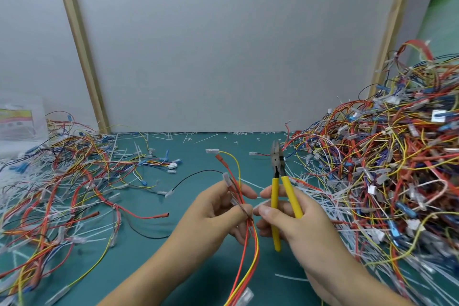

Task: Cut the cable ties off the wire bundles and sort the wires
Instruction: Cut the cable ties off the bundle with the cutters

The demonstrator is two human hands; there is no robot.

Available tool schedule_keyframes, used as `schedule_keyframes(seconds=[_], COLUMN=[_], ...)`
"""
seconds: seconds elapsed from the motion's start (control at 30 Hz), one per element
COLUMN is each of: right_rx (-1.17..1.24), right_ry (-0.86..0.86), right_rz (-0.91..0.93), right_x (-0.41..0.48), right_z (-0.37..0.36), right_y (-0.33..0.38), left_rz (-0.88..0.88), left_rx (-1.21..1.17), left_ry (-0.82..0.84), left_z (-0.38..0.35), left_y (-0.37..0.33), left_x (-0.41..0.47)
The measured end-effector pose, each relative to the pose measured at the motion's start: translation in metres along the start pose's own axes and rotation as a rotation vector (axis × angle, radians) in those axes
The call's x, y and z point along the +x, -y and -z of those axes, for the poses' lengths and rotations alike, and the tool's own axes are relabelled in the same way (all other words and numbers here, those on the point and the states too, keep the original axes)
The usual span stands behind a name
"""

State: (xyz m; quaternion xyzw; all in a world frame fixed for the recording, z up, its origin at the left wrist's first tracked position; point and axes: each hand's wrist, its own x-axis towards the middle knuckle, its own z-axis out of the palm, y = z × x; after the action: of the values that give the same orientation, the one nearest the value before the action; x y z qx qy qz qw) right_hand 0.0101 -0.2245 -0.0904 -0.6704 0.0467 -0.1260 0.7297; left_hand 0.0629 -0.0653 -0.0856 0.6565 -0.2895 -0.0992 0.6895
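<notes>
The wire bundle (249,238), a few red, orange, yellow and black leads, is held above the counter (139,202) in front of the person. Its long axis runs from near the bottom edge up and away: the leads pass together through the left hand (221,213), then fan out, their terminal ends pointing toward the far wall. The left hand grips the bundle, fingers curled round it where the leads are gathered.

Just right of that grip, almost touching it, the right hand (293,221) is wrapped round the yellow handles of the cutters (274,194), while its thumb and forefinger seem to pinch a white tie (259,204) at the bundle. The cutters stand nearly parallel to the wires, nose up and away, blades about closed. So the tie lies left of and below the nose, and I judge the tool must tip down and across to bite.

A tangled heap (385,156) rises on the right, a looser spread of wires (62,181) lies left, and cut tie scraps (203,140) litter the counter.
</notes>
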Motion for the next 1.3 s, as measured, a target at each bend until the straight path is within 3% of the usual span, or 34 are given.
schedule_keyframes(seconds=[0.17,0.47,1.07,1.3], right_rx=[0.044,-0.119,-0.067,-0.084], right_ry=[0.026,0.025,-0.022,-0.037], right_rz=[0.055,0.134,0.192,0.250], right_x=[-0.002,0.001,0.003,0.001], right_z=[0.001,0.001,0.003,0.003], right_y=[0.004,0.003,0.010,0.011], left_rz=[0.021,0.017,0.074,0.170], left_rx=[0.019,0.046,-0.062,-0.398], left_ry=[0.040,0.025,0.005,0.097], left_z=[0.000,-0.002,-0.005,-0.005], left_y=[0.002,0.002,-0.005,-0.010], left_x=[-0.001,0.001,-0.001,-0.003])
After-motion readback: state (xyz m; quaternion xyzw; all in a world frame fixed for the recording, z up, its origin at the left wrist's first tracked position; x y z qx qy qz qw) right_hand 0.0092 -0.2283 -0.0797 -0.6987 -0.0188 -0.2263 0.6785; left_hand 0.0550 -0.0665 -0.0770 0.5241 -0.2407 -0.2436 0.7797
